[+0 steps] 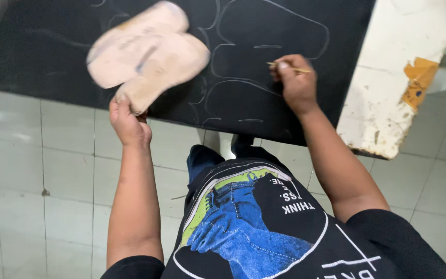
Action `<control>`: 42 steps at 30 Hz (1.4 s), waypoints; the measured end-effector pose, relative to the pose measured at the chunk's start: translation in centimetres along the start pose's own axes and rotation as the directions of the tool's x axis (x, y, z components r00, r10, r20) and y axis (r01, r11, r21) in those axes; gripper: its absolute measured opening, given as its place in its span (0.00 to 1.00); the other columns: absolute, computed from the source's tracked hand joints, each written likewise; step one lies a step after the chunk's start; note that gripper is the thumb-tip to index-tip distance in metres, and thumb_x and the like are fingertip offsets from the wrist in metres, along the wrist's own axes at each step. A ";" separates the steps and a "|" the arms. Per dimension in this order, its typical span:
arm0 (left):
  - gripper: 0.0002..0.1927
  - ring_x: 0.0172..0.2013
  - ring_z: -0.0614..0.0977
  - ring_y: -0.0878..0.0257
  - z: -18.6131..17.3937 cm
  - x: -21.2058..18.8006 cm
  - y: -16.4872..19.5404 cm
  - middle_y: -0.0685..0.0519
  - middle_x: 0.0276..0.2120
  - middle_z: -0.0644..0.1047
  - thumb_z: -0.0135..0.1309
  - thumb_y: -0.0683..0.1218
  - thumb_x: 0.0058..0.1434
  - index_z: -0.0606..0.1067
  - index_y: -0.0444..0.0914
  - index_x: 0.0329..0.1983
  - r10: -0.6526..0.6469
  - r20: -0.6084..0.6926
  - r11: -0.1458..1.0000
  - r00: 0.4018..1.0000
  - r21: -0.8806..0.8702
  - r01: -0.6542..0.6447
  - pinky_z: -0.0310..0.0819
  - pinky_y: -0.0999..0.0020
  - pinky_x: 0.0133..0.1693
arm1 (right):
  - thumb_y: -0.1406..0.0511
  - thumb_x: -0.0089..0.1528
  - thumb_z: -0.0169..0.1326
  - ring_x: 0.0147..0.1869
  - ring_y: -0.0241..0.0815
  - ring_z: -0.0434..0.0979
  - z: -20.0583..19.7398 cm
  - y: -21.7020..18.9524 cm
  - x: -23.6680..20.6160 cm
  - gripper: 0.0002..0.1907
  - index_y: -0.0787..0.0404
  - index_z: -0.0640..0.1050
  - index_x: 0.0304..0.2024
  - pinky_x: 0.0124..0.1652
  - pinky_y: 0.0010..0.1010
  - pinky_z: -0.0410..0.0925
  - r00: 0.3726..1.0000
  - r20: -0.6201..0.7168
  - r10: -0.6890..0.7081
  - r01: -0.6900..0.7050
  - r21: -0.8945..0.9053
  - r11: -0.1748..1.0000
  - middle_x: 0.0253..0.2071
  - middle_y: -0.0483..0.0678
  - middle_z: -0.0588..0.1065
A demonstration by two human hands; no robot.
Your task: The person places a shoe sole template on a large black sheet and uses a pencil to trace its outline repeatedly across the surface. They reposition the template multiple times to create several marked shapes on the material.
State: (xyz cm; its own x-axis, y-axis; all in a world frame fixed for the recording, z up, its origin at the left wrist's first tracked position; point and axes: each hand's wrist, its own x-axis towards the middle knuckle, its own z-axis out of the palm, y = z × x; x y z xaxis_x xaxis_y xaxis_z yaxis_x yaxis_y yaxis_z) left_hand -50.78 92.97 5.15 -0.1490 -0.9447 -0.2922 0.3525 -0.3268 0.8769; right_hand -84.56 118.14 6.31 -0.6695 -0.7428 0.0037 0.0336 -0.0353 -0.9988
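Overhead, a person in a black printed T-shirt (264,232) stands at a dark sheet (42,57) spread over a work surface, tracing shoe-sole shapes onto it. At far left, much of the sheet carries only faint lines, and the pale tiled floor (37,175) shows below its edge. The left hand (128,124) is closed around the heel end of two pinkish-tan sole templates (148,54), fingers wrapped tight; the pair appears lifted off the sheet and is blurred, so whether they touch the sheet cannot be told. To the right of the templates, chalk outlines (243,67) of several sole shapes lie side by side on the dark material, some with short cross marks inside them, and they read as finished contours. Farther right, the right hand (296,82) pinches a thin yellowish marking stick (290,67) between thumb and fingers, its tip resting on or just above the sheet beside the outermost outline. Judged from this, a good number of tracings are done, while the unmarked left part of the sheet suggests room for more. At far right stands a chipped white pillar (398,77).
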 end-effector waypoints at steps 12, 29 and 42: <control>0.12 0.39 0.81 0.62 -12.2 3.0 9.3 0.50 0.45 0.79 0.51 0.42 0.70 0.72 0.36 0.55 -0.022 -0.103 0.994 0.994 0.101 0.033 0.77 0.67 0.38 | 0.67 0.72 0.48 0.49 0.35 0.79 17.7 -1.0 1.9 0.10 0.65 0.76 0.53 0.47 0.27 0.76 0.997 0.063 -0.041 0.046 -0.085 0.995 0.48 0.47 0.78; 0.10 0.41 0.82 0.64 -20.3 9.8 13.1 0.51 0.44 0.80 0.52 0.43 0.70 0.74 0.35 0.51 -0.205 0.083 0.955 0.975 0.236 0.180 0.79 0.66 0.45 | 0.67 0.71 0.48 0.42 0.31 0.79 25.4 1.9 3.8 0.08 0.63 0.78 0.46 0.37 0.22 0.73 0.982 -0.183 -0.052 0.004 -0.252 0.968 0.41 0.45 0.80; 0.17 0.54 0.80 0.56 -27.3 14.2 20.6 0.46 0.55 0.77 0.48 0.40 0.69 0.69 0.31 0.60 -0.243 0.188 0.969 0.952 0.092 0.230 0.76 0.56 0.58 | 0.67 0.73 0.46 0.43 0.33 0.79 27.8 3.2 10.0 0.08 0.63 0.76 0.49 0.43 0.24 0.75 0.917 -0.360 -0.173 0.125 -0.153 0.980 0.43 0.46 0.79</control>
State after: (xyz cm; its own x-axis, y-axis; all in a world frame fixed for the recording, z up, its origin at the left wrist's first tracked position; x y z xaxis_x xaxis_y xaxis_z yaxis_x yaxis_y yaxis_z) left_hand -20.39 72.03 8.58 -0.4009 -0.8142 -0.4199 0.2227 -0.5313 0.8174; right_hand -70.52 92.05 4.50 -0.8868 -0.4341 0.1586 -0.1643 -0.0246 -0.9861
